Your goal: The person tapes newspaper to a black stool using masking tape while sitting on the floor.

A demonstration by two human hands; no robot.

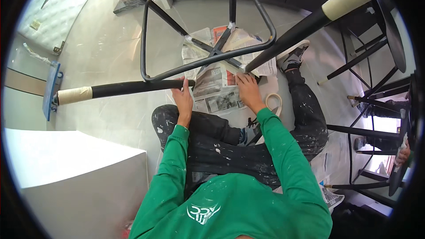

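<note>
An upturned stool with black legs point(137, 87) stands in front of me, its metal ring point(144, 40) raised above the crossed frame point(215, 56). Newspaper point(217, 88) covers the underside around the leg bases, with pale tape where the legs meet it. My left hand point(183, 101) is closed around the base of the left leg, at the newspaper's edge; some fingertips are hidden. Fingers laid on the newspaper, my right hand point(250, 90) rests beside the base of the right leg point(292, 37). A roll of masking tape point(279, 98) lies close to my right wrist.
Pale masking tape wraps point(347, 0) cover the leg ends. A white box-like block point(88, 168) stands at the left, near a blue wheeled board point(51, 90). More black stools point(372, 88) crowd the right side, where another person's hand point(403, 154) shows.
</note>
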